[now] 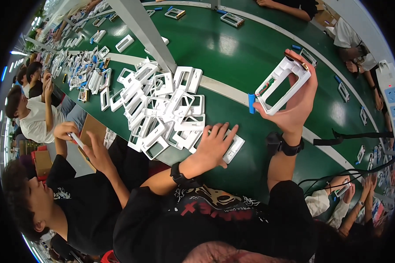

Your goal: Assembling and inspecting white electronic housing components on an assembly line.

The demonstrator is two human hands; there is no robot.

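In the head view, the right hand (297,105) holds one rectangular white plastic frame (291,66) above the smooth green table (232,52), its grip pinching the opposite edges between thumb and fingers; one green circuit board (271,82) and one blue tab (251,104) show on it. The left hand (213,147) lies, grip spread, over one flat white panel (235,149) beside a heap of open white frames (162,107), too overlapped to count. Two black wristbands (177,174) circle the wrists.

White is shown by the frame (290,65) in the right grip (299,101), blue by the tab (251,103) beside its thumb; the tabletop (250,147) below is coloured green.
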